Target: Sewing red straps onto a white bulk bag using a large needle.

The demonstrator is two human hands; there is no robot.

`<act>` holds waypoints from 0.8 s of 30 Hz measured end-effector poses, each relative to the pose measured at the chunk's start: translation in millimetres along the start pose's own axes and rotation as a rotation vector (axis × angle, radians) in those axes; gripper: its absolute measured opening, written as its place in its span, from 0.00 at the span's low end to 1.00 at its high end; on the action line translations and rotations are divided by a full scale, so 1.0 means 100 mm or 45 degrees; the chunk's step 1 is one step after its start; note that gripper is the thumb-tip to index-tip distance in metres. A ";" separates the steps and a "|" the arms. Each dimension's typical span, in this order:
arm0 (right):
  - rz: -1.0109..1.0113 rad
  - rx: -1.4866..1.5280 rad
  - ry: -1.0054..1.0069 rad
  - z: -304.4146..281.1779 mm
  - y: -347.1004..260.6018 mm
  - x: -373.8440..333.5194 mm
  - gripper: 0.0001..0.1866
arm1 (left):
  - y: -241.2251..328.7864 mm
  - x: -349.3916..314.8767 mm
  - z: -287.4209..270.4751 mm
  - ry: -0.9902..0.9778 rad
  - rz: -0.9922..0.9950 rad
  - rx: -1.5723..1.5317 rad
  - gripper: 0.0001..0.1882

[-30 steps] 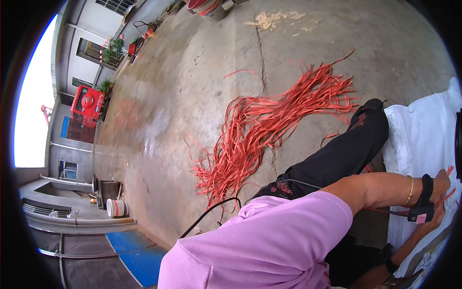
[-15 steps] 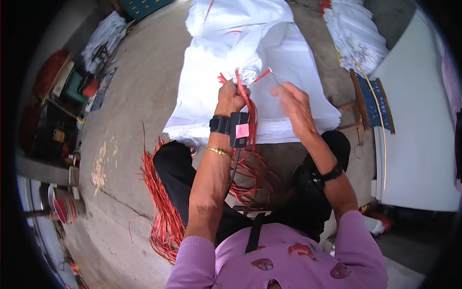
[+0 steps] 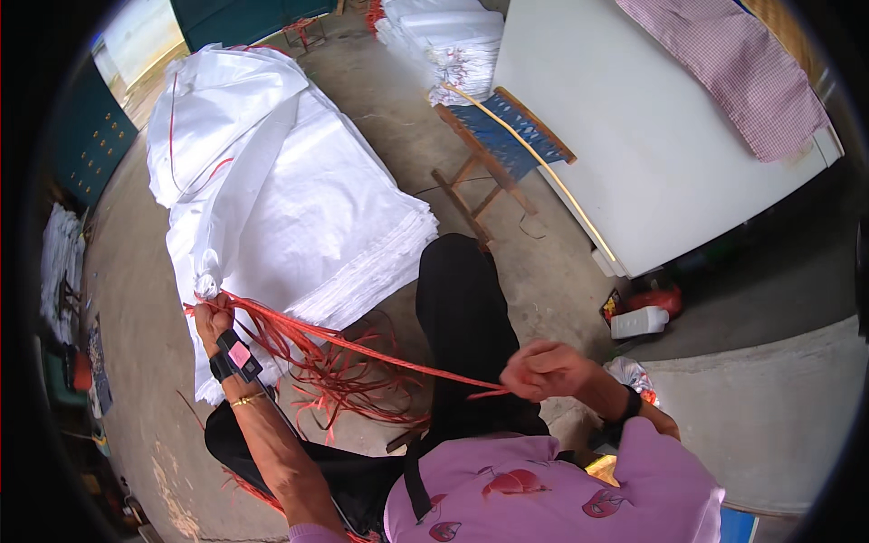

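Note:
My left hand (image 3: 213, 319) is closed round a bunch of red plastic strips (image 3: 262, 324), right at the gathered, bunched end of a white woven sack (image 3: 207, 284). Out to the right, above my knee, my right hand (image 3: 546, 371) is closed on a long red strip (image 3: 389, 360). That strip runs nearly straight from the gathered sack end to my right fingers, and a short tail of it shows beside them. Slight blur covers the right fingers; whether they also hold a thin tool cannot be seen. Under my left hand lies a thick pile of flat white sacks (image 3: 339, 208).
More red strips (image 3: 353, 389) hang loosely between my knees. A wooden folding stool (image 3: 507, 136) with blue webbing stands at the right, a yellow stick across it. Beyond are a large white cabinet-like box (image 3: 615, 109), another sack pile (image 3: 453, 45) and a white plastic bottle (image 3: 639, 322).
My right hand has moved away from the sack end, down and right, drawing the red strip out long. The view has turned right. A thin tool seen earlier in that hand no longer shows.

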State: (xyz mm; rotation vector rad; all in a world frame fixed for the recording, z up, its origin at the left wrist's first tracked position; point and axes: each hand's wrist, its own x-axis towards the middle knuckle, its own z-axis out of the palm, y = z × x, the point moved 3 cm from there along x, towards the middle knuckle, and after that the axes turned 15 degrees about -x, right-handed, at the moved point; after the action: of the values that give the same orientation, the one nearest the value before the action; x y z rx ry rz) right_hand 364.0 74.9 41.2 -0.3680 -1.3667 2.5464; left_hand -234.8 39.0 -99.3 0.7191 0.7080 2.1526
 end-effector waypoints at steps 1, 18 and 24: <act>-0.034 -0.107 0.183 -0.15 0.02 -0.30 0.20 | -0.27 0.14 0.85 0.711 -0.203 -0.405 0.08; 0.593 -2.526 1.895 -3.07 -0.25 -0.89 0.18 | 0.06 -0.07 1.47 0.648 -0.206 -0.254 0.07; -0.111 -2.247 1.757 -2.82 -0.36 -0.87 0.12 | 0.39 0.04 1.86 0.844 -0.230 -0.282 0.13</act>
State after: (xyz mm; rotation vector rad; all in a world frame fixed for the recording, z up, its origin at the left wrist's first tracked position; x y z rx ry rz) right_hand 539.8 286.6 -69.7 -1.6352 -2.0686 -0.0716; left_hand -129.1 67.0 56.8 -0.1925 0.8060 2.2487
